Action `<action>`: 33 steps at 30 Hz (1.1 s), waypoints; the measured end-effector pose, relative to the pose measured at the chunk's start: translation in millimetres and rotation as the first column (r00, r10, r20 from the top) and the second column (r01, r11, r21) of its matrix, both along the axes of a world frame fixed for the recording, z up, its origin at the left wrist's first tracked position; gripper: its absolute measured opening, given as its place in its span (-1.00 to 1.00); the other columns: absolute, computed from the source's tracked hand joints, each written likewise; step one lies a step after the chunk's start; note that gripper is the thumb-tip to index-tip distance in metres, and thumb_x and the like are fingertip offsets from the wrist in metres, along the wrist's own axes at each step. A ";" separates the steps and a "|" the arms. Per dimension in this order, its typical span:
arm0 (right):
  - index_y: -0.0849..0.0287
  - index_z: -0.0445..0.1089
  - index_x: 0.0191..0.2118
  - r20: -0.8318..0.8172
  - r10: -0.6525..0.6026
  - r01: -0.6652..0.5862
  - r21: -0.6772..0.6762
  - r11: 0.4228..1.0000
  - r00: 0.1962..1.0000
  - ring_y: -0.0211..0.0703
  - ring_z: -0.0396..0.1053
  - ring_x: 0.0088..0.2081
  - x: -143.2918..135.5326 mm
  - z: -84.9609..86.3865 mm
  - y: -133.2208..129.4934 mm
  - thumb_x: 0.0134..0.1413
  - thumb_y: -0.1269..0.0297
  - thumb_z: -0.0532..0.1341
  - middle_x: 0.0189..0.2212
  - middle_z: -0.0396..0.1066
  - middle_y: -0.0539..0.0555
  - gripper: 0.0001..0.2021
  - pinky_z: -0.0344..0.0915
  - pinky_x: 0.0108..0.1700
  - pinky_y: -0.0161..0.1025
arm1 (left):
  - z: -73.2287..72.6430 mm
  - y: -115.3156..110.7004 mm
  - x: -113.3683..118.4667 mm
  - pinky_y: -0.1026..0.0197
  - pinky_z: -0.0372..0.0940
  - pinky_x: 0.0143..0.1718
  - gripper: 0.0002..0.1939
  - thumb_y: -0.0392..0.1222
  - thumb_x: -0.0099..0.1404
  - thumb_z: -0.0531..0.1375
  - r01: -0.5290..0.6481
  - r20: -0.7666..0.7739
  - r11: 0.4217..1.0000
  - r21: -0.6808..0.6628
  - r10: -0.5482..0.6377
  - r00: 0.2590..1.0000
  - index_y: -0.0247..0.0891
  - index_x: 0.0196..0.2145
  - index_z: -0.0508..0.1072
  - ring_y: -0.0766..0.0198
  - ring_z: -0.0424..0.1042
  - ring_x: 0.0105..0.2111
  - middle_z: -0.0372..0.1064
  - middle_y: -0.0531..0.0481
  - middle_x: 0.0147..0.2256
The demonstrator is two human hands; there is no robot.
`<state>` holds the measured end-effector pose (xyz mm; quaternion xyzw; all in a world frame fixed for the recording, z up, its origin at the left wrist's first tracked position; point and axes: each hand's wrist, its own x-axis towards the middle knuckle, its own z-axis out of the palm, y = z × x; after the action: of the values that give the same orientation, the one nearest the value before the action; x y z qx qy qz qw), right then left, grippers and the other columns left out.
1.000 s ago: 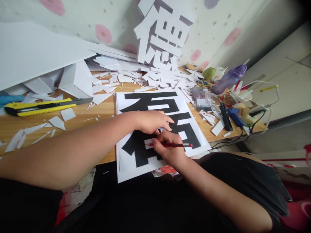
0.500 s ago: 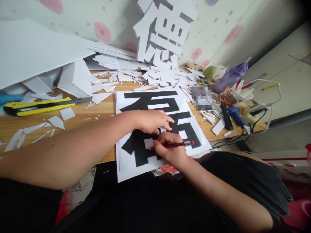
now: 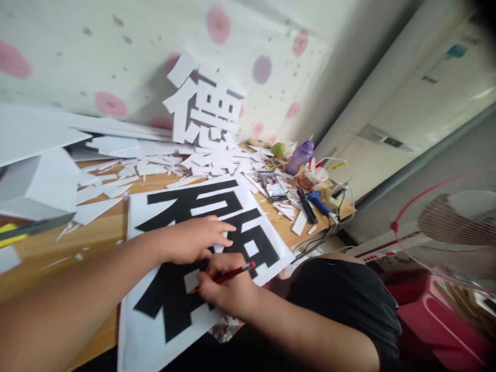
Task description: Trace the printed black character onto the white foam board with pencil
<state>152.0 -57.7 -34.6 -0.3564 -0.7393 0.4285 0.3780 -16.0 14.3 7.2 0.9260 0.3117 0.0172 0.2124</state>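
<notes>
A white sheet (image 3: 145, 336) printed with a large black character (image 3: 176, 305) lies at the table's front edge, on a board or other sheet I cannot make out. Pressing flat on its middle is my left hand (image 3: 199, 238), fingers spread. Just below and to the right, my right hand (image 3: 228, 287) grips a red and black pencil (image 3: 236, 272). The pencil's tip rests by a small white square inside the black print. My fingers partly cover the character's middle.
White foam-board scraps (image 3: 213, 160) litter the back of the table (image 3: 101, 217). A cut-out white character (image 3: 209, 106) leans on the wall. At right are a phone (image 3: 273, 187), purple bottle (image 3: 300, 156), blue glue gun (image 3: 318, 202) and cables. A yellow knife (image 3: 11, 235) lies left; a fan (image 3: 457, 222) stands right.
My view has swung to the right and up, so the sheet and both hands appear lower and further left. The fan has come into view. The pencil stays in my right hand.
</notes>
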 end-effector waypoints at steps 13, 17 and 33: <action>0.11 -0.03 -0.70 -0.052 -0.001 -0.002 -0.065 0.998 0.999 -0.45 -0.09 -0.64 -8.5 -0.3 3.7 -0.22 0.56 0.28 -0.72 0.02 -0.21 -0.57 -0.14 -0.62 -0.40 | 1.9 -2.1 -2.5 -0.04 0.33 0.25 -0.48 -0.38 0.23 0.23 -0.045 -0.005 0.999 -0.026 0.045 0.999 -0.01 0.10 0.60 -0.04 0.35 0.29 0.29 -0.05 0.38; 0.12 -0.05 -0.71 -0.076 0.005 -0.010 -0.067 0.998 0.997 -0.44 -0.07 -0.64 -11.3 2.9 4.2 -0.21 0.59 0.28 -0.72 0.02 -0.20 -0.55 -0.13 -0.61 -0.40 | 3.0 -3.8 -1.7 -0.13 0.31 0.25 -0.47 -0.38 0.22 0.23 -0.062 -0.019 0.998 -0.007 0.062 0.998 0.07 0.09 0.60 -0.09 0.33 0.29 0.29 -0.01 0.38; 0.12 0.01 -0.69 0.081 -0.059 0.068 -0.107 0.992 0.995 -0.45 -0.07 -0.66 -10.5 4.4 1.7 -0.22 0.55 0.31 -0.74 0.01 -0.22 -0.58 -0.10 -0.63 -0.41 | 19.0 -23.5 -27.9 -0.35 -0.10 0.45 0.20 -0.20 -0.28 0.57 -0.263 -0.304 0.954 -0.144 0.210 0.929 0.19 0.35 0.30 -0.28 -0.12 0.49 -0.07 -0.09 0.51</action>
<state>141.5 -56.0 -30.2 -0.4163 -0.7169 0.4421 0.3425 -43.9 -9.2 26.2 0.8508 0.4491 -0.1194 0.2454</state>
